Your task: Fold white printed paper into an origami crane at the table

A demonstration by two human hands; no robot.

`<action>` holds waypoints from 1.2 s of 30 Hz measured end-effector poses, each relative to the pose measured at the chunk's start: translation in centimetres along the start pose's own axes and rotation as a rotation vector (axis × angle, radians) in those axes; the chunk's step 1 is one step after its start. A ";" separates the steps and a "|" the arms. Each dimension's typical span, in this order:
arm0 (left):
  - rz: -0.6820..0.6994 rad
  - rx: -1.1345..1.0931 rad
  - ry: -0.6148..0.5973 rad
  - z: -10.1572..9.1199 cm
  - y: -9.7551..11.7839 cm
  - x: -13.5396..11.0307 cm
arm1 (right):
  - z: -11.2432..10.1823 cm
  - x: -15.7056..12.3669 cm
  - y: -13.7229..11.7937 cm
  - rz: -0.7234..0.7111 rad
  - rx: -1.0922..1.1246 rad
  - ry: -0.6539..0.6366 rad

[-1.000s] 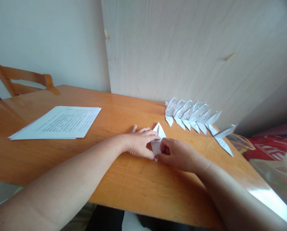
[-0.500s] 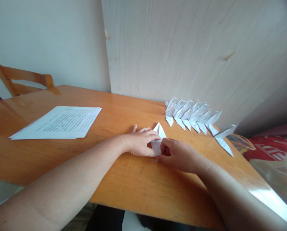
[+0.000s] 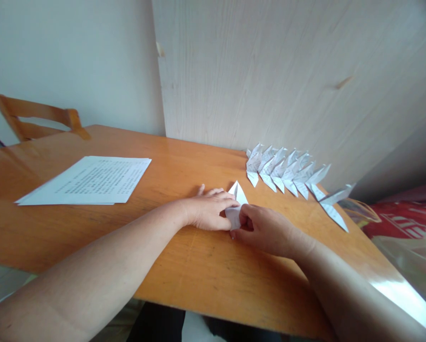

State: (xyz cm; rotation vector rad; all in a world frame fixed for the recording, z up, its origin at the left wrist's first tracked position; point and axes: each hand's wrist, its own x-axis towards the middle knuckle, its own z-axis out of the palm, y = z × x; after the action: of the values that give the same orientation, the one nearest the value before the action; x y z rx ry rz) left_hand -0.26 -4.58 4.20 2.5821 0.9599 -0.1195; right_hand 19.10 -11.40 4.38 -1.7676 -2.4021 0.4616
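A small folded white paper piece [image 3: 236, 202] with a pointed top lies on the orange wooden table [image 3: 184, 270]. My left hand [image 3: 208, 211] lies over its left side, fingers pressing it down and thumb against its lower edge. My right hand [image 3: 266, 230] is curled at its right and lower side, pinching the paper with fingertips and thumb. Behind the hands, a row of several finished folded paper pieces [image 3: 284, 171] leans along the pale wooden board [image 3: 287, 76].
A stack of printed sheets [image 3: 91, 180] lies on the table at the left. A wooden chair back [image 3: 34, 118] stands behind the far left corner. A red bag and clear plastic [image 3: 401, 223] sit off the table's right edge.
My left thumb has slid a little inward along the paper's lower edge, and both hands have closed slightly on the fold. The view has shifted very slightly.
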 end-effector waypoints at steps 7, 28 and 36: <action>0.003 -0.004 -0.002 -0.1 0.0 0.0 | 0.1 -0.1 0.1 -0.011 0.002 0.002; 0.008 -0.004 0.080 0.5 0.4 0.1 | -0.6 -0.7 2.3 -0.068 0.214 -0.044; 0.005 -0.009 0.092 0.5 0.4 0.0 | -0.1 0.0 2.5 -0.059 0.252 0.204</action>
State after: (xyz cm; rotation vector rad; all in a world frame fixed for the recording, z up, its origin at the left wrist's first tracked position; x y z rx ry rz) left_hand 0.03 -5.07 3.83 2.6014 0.9835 0.0059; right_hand 21.35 -10.70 3.66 -1.5523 -2.1453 0.5237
